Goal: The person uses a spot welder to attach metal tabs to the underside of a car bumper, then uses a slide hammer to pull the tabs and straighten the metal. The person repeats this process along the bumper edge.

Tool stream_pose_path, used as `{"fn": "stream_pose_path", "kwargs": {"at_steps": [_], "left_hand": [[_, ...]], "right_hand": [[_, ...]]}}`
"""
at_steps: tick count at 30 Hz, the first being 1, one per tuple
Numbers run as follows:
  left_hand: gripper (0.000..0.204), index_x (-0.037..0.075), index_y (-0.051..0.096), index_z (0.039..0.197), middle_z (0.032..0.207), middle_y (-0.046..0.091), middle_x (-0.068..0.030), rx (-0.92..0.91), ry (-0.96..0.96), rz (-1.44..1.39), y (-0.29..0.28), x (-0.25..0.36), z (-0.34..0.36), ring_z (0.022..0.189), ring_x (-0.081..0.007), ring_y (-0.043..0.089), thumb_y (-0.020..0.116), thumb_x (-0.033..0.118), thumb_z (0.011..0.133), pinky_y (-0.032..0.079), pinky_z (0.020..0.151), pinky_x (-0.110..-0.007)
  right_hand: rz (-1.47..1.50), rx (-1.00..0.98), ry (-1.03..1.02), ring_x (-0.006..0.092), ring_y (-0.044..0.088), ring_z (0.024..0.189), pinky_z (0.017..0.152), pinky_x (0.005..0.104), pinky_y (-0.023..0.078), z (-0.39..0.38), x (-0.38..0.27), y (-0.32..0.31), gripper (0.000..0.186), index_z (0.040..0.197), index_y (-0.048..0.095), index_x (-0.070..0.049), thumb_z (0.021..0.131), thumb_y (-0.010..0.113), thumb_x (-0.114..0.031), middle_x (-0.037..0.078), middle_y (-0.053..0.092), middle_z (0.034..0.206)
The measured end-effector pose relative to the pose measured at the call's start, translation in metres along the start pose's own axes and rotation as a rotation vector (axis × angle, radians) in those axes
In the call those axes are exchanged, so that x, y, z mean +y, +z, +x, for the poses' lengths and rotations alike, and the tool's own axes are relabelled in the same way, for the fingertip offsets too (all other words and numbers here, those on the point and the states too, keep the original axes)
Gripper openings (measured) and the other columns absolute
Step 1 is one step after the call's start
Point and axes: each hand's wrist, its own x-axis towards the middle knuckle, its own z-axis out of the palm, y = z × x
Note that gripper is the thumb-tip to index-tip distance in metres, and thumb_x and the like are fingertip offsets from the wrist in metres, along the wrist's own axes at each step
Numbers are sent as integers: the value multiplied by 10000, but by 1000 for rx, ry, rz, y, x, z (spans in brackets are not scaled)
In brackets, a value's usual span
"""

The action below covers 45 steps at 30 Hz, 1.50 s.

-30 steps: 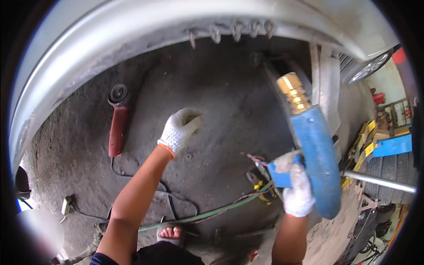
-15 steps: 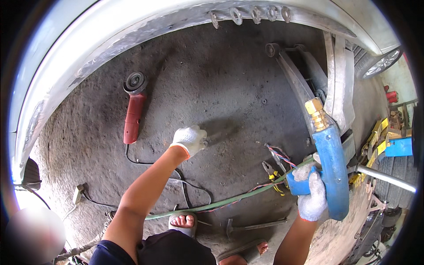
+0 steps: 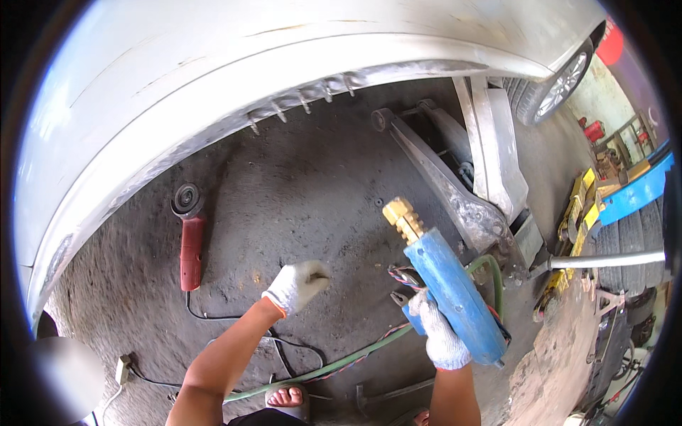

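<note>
My right hand (image 3: 444, 339), in a white knit glove, is wrapped round the grip of a blue spot-welding gun (image 3: 455, 295). Its brass tip (image 3: 403, 219) points up and left toward the car. My left hand (image 3: 297, 287), gloved too, is closed in a pinch over the floor; whatever it may hold is hidden. Along the lower edge of the white car's sill (image 3: 213, 135), several metal washers (image 3: 303, 101) stick out in a row from a bare-metal strip. Left of my left hand, a red angle grinder (image 3: 192, 248) lies on the floor.
A floor jack (image 3: 455, 188) and a grey metal stand (image 3: 494, 138) are under the car at right, the jack's handle (image 3: 611, 260) reaching right. A green hose (image 3: 334, 366) and black cable (image 3: 305, 346) cross the floor. A hammer (image 3: 398, 390) lies near my feet.
The view has tilted up and shifted right, showing more of the car. The welding gun has come closer to my left hand and leans further left. Both hands keep their closed shape.
</note>
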Motion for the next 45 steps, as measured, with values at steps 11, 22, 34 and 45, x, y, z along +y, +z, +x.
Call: {"fn": "stream_pose_path", "kwargs": {"at_steps": [11, 22, 34, 45], "left_hand": [[170, -70, 659, 958, 941, 713, -169, 86, 268, -1074, -4, 123, -20, 801, -208, 701, 768, 2, 848, 587, 716, -316], [227, -82, 695, 1080, 1055, 716, -139, 110, 309, -775, -17, 134, -23, 927, -186, 683, 737, 16, 880, 561, 821, -302], [107, 16, 656, 1021, 839, 677, -88, 114, 247, -1416, -27, 163, 15, 752, -173, 657, 660, 89, 943, 551, 716, -303], [172, 43, 621, 1009, 739, 539, -1, 234, 118, -1240, -21, 132, 47, 593, -81, 467, 663, 204, 964, 374, 517, -260]], "right_hand": [[-721, -303, -664, 174, 690, 873, 773, 283, 577, 22, -11, 65, 592, 1288, 521, 18, 772, 808, -38, 110, 684, 1038], [-661, -233, -662, 205, 661, 959, 855, 339, 550, 24, -4, 74, 598, 1257, 535, -1, 743, 829, -84, 129, 651, 1081], [-314, -156, -221, 140, 662, 903, 803, 270, 562, 18, -16, 80, 420, 1247, 554, 2, 867, 732, 14, 79, 676, 1009], [-124, -83, -143, 157, 607, 792, 794, 350, 534, 20, -51, 47, 230, 1126, 549, -34, 923, 657, -43, 37, 629, 909]]}}
